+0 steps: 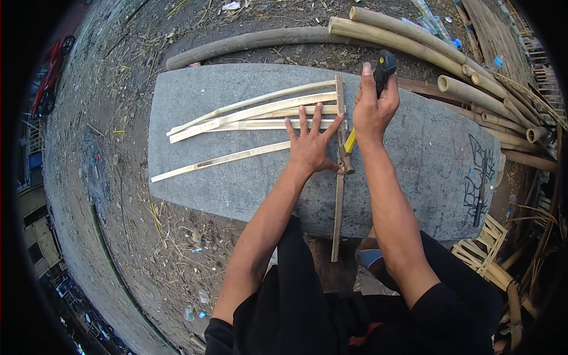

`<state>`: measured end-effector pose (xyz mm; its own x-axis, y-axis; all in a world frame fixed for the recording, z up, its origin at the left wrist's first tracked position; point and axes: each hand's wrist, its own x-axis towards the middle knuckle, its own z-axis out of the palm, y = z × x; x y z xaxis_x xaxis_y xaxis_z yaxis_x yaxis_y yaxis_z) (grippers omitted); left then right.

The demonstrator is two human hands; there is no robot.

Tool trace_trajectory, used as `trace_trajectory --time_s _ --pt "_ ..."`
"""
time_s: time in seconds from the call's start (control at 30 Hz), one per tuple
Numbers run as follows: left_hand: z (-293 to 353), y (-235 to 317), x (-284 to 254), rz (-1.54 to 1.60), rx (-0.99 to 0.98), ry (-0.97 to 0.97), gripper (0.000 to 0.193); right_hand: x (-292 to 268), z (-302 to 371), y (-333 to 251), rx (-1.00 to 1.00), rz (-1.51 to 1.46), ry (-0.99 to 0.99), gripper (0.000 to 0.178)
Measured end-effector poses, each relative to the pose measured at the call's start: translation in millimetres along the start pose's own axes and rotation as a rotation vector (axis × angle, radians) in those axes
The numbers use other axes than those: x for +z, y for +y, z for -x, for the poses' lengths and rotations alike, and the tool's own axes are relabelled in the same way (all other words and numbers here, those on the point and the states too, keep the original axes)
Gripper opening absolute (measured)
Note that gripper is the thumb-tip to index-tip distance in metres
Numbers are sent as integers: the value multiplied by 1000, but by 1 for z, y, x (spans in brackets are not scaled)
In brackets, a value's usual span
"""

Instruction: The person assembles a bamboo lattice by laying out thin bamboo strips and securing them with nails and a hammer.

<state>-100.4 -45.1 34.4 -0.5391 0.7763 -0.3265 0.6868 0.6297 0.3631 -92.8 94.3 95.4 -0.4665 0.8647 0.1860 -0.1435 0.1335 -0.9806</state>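
On the grey slab [248, 195], several pale bamboo strips [254, 110] fan out to the left from a narrow wooden crosspiece [338, 219] running near to far. My left hand [310, 145] lies spread over the strips' right ends, fingers apart. Its thumb reaches to the crosspiece, beside the hammer's head. In my right hand [374, 109] is a hammer [350, 140] with a black grip and a yellow shaft, its head low against or just above the crosspiece. One separate strip [225, 160] slants nearer to me, its right end hidden by my left hand.
Thick bamboo poles [396, 35] are piled at the far right, and a grey pole [248, 41] lies behind the slab. A dark thin rod [480, 192] rests on the slab's right end. Split bamboo pieces [482, 248] stand at the lower right.
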Motion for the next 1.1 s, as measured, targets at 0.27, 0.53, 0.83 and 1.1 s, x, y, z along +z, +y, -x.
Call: trace_trajectory --time_s 0.27,0.53,0.83,1.1 --pt "0 -1 -2 -27 -19 21 142 1 10 -8 1 -21 8 32" --pt "0 4 -12 -21 -39 -41 139 -7 17 -9 -18 -29 31 32" --pt "0 5 -15 -22 -52 -71 140 -11 26 -16 -30 -95 56 25" --pt "4 8 -14 -37 -50 -91 140 -11 34 -28 -38 -150 98 18"
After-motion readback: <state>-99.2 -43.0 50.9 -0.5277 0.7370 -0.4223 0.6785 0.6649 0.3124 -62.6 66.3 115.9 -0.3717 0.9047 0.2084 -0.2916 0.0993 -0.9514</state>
